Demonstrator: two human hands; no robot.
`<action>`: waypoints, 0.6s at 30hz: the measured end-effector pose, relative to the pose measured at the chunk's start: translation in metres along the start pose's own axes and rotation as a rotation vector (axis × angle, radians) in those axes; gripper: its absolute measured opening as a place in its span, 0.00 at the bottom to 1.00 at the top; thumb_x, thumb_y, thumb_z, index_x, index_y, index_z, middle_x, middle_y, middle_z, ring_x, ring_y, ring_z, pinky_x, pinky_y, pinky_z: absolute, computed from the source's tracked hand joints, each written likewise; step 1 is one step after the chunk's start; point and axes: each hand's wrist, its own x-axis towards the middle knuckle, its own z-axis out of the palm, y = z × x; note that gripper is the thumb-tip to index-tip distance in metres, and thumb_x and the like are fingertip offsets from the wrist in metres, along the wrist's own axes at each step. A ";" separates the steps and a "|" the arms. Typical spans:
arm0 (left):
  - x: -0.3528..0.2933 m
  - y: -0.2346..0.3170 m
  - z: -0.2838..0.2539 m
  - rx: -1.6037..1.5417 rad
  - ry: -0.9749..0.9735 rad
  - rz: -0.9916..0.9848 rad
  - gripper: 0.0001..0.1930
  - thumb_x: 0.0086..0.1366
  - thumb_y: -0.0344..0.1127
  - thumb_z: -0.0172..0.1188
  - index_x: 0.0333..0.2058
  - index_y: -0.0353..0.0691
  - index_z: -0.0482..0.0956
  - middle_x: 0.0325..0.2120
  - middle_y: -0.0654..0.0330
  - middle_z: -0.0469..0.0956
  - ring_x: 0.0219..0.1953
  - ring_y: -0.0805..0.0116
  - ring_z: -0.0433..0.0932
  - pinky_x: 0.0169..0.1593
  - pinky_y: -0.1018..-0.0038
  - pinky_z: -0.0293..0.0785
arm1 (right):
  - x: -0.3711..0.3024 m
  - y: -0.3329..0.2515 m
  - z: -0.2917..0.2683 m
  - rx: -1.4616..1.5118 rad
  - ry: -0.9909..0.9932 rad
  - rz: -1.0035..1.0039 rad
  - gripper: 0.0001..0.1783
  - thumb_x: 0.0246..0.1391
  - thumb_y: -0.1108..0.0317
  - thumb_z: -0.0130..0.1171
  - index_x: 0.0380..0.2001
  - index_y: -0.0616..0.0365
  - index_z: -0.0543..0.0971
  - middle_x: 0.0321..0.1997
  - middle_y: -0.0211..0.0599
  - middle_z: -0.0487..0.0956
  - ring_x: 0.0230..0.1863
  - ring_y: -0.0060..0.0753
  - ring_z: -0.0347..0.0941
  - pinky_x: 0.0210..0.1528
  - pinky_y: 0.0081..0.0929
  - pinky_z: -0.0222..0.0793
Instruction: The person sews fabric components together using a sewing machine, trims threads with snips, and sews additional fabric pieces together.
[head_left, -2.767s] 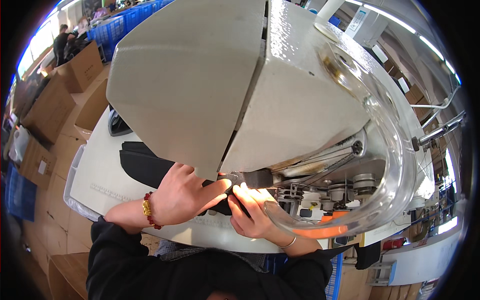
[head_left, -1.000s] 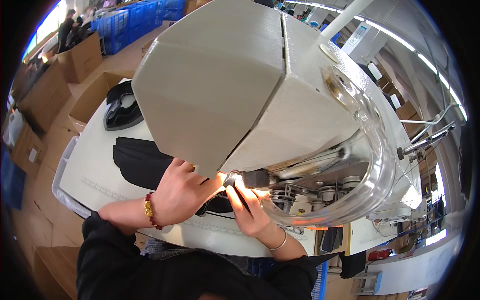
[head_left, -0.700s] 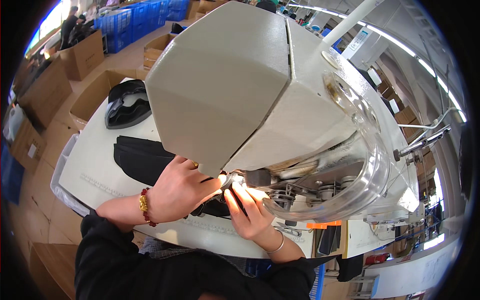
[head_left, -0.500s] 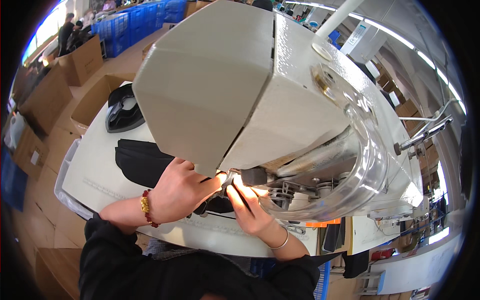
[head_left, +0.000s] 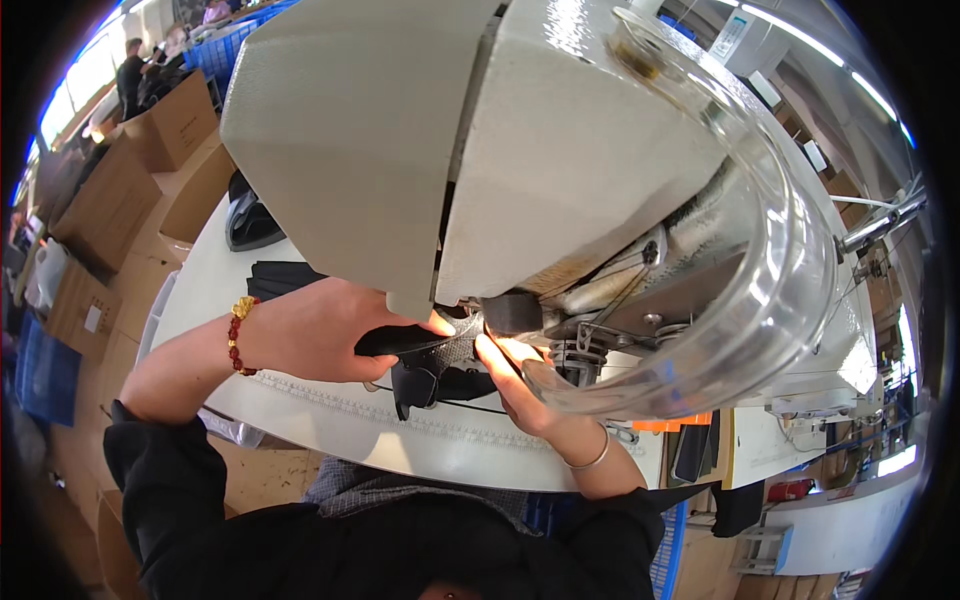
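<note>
A black fabric piece with a grey textured area (head_left: 458, 350) lies under the head of a cream sewing machine (head_left: 350, 140), in bright lamp light. My left hand (head_left: 310, 328) wears a red bead bracelet and grips the piece's left side, black material passing between thumb and fingers. From the right, my right hand (head_left: 518, 392), with a bangle at the wrist, presses its fingers on the piece. Its fingertips are partly hidden by the machine. Dark curved parts of the piece hang towards me. The needle is not visible. A clear plastic guard (head_left: 800, 300) curves above my right hand.
Flat black pieces (head_left: 278, 280) lie on the white table (head_left: 340, 420) beyond my left hand, near a black moulded part (head_left: 252, 222). Cardboard boxes (head_left: 110, 210) and a blue crate (head_left: 48, 370) stand on the left. Dark strips (head_left: 692, 452) lie at right. Another person (head_left: 130, 75) is far left.
My left hand has shifted left and opened its thumb away from the fingers. More of the black piece now shows between my hands. The view has moved closer to the machine.
</note>
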 end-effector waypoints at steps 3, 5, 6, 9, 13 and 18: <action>-0.001 0.006 -0.007 -0.126 -0.073 -0.071 0.24 0.51 0.30 0.66 0.50 0.44 0.79 0.47 0.51 0.72 0.50 0.51 0.72 0.50 0.61 0.72 | 0.002 -0.005 0.001 0.041 0.046 0.020 0.32 0.35 0.89 0.57 0.52 0.72 0.76 0.48 0.55 0.78 0.44 0.48 0.77 0.50 0.36 0.72; -0.005 -0.004 0.004 -0.025 -0.067 0.004 0.23 0.51 0.30 0.66 0.49 0.45 0.78 0.48 0.52 0.73 0.50 0.50 0.73 0.49 0.61 0.73 | -0.004 -0.003 0.001 -0.093 -0.013 -0.067 0.32 0.37 0.89 0.56 0.53 0.71 0.75 0.48 0.55 0.77 0.45 0.48 0.76 0.50 0.36 0.72; -0.006 -0.007 0.007 0.046 -0.043 0.044 0.23 0.51 0.31 0.66 0.49 0.45 0.78 0.50 0.52 0.73 0.49 0.51 0.73 0.49 0.61 0.74 | -0.005 -0.004 0.002 -0.049 -0.027 -0.007 0.32 0.38 0.89 0.55 0.53 0.72 0.75 0.49 0.55 0.77 0.46 0.48 0.77 0.51 0.36 0.72; -0.005 -0.014 0.019 0.214 -0.012 0.123 0.22 0.52 0.32 0.65 0.48 0.47 0.77 0.53 0.53 0.72 0.49 0.52 0.74 0.49 0.61 0.76 | -0.013 -0.004 0.005 -0.006 -0.048 0.057 0.32 0.39 0.89 0.55 0.54 0.74 0.74 0.50 0.55 0.77 0.47 0.48 0.76 0.53 0.37 0.72; -0.006 -0.008 0.020 0.436 0.058 0.236 0.18 0.54 0.33 0.64 0.45 0.47 0.77 0.55 0.54 0.71 0.49 0.54 0.75 0.47 0.65 0.78 | -0.015 -0.004 0.008 0.024 -0.026 0.042 0.31 0.40 0.91 0.54 0.54 0.77 0.72 0.54 0.57 0.77 0.53 0.51 0.75 0.59 0.39 0.70; -0.003 -0.010 0.023 0.412 0.058 0.228 0.17 0.55 0.33 0.64 0.45 0.47 0.76 0.55 0.53 0.71 0.48 0.54 0.76 0.44 0.64 0.79 | -0.046 0.018 0.022 -0.728 -0.457 -0.236 0.23 0.58 0.77 0.52 0.57 0.73 0.72 0.62 0.48 0.74 0.61 0.38 0.72 0.67 0.34 0.64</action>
